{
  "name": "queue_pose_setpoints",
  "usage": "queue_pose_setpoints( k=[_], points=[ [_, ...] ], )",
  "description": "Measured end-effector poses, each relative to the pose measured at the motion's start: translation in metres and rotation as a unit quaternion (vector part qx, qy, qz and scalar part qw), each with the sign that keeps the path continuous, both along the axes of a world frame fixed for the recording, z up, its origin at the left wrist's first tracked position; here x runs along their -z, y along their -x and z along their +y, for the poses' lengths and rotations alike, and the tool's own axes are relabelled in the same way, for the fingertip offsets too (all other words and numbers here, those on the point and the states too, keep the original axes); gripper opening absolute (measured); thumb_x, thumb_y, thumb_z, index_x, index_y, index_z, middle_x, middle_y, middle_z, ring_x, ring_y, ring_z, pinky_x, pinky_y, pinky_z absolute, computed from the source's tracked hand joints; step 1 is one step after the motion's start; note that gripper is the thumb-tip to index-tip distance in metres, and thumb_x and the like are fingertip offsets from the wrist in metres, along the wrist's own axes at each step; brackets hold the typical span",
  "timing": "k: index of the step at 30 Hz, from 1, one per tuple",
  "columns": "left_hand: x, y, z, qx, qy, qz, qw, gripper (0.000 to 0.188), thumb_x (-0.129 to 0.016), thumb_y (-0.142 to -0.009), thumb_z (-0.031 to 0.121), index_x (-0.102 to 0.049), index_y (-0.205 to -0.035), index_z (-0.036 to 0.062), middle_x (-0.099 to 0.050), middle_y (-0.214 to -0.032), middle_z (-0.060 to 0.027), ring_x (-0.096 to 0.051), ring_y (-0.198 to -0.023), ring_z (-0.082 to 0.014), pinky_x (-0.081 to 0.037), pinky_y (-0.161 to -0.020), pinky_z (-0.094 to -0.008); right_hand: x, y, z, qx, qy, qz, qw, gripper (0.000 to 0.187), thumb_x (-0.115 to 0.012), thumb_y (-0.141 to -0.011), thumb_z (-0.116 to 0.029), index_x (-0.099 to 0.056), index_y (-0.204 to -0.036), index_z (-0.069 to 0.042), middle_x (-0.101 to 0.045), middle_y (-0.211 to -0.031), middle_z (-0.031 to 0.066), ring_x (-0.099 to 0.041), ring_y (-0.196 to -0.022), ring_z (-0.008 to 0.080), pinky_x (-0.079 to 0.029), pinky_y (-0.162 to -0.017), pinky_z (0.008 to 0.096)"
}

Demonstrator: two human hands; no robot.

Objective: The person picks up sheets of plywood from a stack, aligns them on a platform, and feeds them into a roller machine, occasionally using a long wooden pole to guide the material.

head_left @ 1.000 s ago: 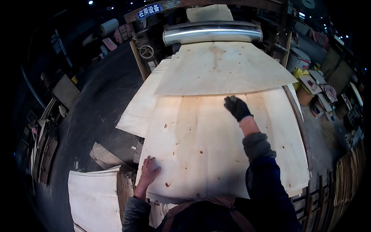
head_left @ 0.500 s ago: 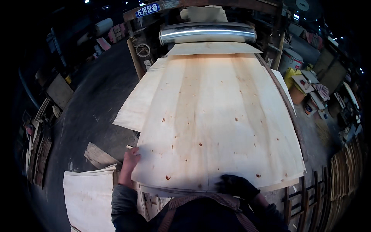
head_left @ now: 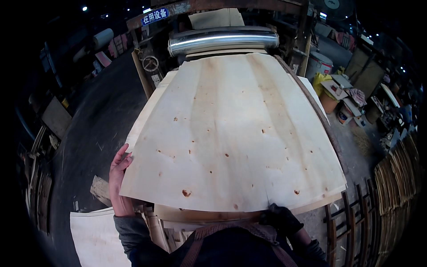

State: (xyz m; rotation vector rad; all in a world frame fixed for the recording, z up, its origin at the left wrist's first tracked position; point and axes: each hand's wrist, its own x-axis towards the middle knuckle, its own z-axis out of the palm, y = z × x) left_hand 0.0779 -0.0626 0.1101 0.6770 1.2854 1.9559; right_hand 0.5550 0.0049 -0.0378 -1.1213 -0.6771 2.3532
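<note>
A large pale wood veneer sheet [head_left: 231,133] with brown knots and two darker streaks lies before me on a stack. At its left edge is my bare left hand [head_left: 120,165], fingers upward and bent against the edge, gripping it loosely. My right hand [head_left: 280,218], in a black glove, pinches the near edge right of the middle. Other sheets [head_left: 218,216] show beneath the near edge. Beyond the far end is a shiny metal roller [head_left: 222,41] in a brown machine frame.
A smaller stack of pale sheets [head_left: 95,236] stands at the lower left. On the right are a dark rail [head_left: 311,100], a metal rack [head_left: 351,227] and upright veneer pieces [head_left: 396,182]. Farther back sit a white drum [head_left: 319,64] and buckets. A handwheel [head_left: 151,63] is on the machine.
The large sheet has shifted left at its near end, along with my left hand. A separate sheet at the roller has mostly gone from view. My view has turned slightly right.
</note>
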Motion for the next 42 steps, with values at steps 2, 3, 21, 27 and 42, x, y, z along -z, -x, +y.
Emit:
queue_pose_setpoints(
  k=[2, 3, 21, 27, 42],
  points=[
    [0.017, 0.015, 0.002, 0.014, 0.012, 0.006, 1.0, 0.037, -0.051, -0.081, -0.001, -0.048, -0.118, 0.0026, -0.061, -0.094, -0.0128, -0.061, -0.081, -0.0195, -0.052, -0.074, -0.0325, -0.012, 0.006, 0.009, -0.045, -0.237, -0.072, 0.968, 0.024, -0.05, -0.088, -0.022, -0.052, -0.092, 0.002, -0.06, -0.093, 0.0163, -0.06, -0.087, 0.0262, -0.049, -0.078, 0.0376],
    [0.031, 0.035, -0.001, 0.024, 0.028, 0.014, 0.999, 0.036, -0.052, -0.081, 0.001, -0.048, -0.117, 0.0026, -0.061, -0.094, -0.0126, -0.061, -0.081, -0.0195, -0.051, -0.074, -0.0328, -0.02, 0.015, 0.022, -0.025, -0.253, -0.037, 0.966, 0.023, -0.05, -0.088, -0.021, -0.052, -0.092, 0.001, -0.06, -0.092, 0.0163, -0.06, -0.085, 0.0265, -0.05, -0.077, 0.0383],
    [0.199, -0.074, -0.016, -0.1, 0.372, 0.614, 0.689, 0.057, -0.061, -0.075, 0.026, -0.04, -0.123, 0.0024, -0.035, -0.128, -0.026, -0.032, -0.119, -0.0444, -0.03, -0.092, -0.0555, -0.032, 0.173, 0.332, 0.145, -0.205, 0.147, 0.957, 0.02, -0.05, -0.088, -0.027, -0.056, -0.089, -0.008, -0.063, -0.079, 0.0108, -0.06, -0.061, 0.0184, -0.054, -0.063, 0.0365],
    [0.199, -0.133, -0.021, -0.107, 0.405, 0.584, 0.695, 0.056, -0.062, -0.074, 0.028, -0.043, -0.122, 0.0048, -0.035, -0.13, -0.0238, -0.031, -0.12, -0.0424, -0.027, -0.092, -0.0575, -0.01, 0.168, 0.418, 0.145, -0.2, 0.167, 0.955, 0.029, -0.047, -0.088, -0.021, -0.047, -0.111, -0.004, -0.053, -0.113, 0.0148, -0.055, -0.101, 0.0313, -0.044, -0.084, 0.0447],
    [0.199, -0.162, -0.018, -0.097, 0.303, 0.547, 0.774, 0.044, -0.059, -0.076, 0.012, -0.047, -0.117, -0.0015, -0.044, -0.121, -0.0262, -0.039, -0.115, -0.0418, -0.033, -0.096, -0.0464, 0.135, -0.383, 0.304, -0.076, -0.346, -0.712, 0.606, 0.047, -0.051, -0.08, -0.038, -0.052, -0.109, -0.001, -0.056, -0.108, 0.0206, -0.052, -0.103, 0.0332, -0.04, -0.088, 0.0377]
  ],
)
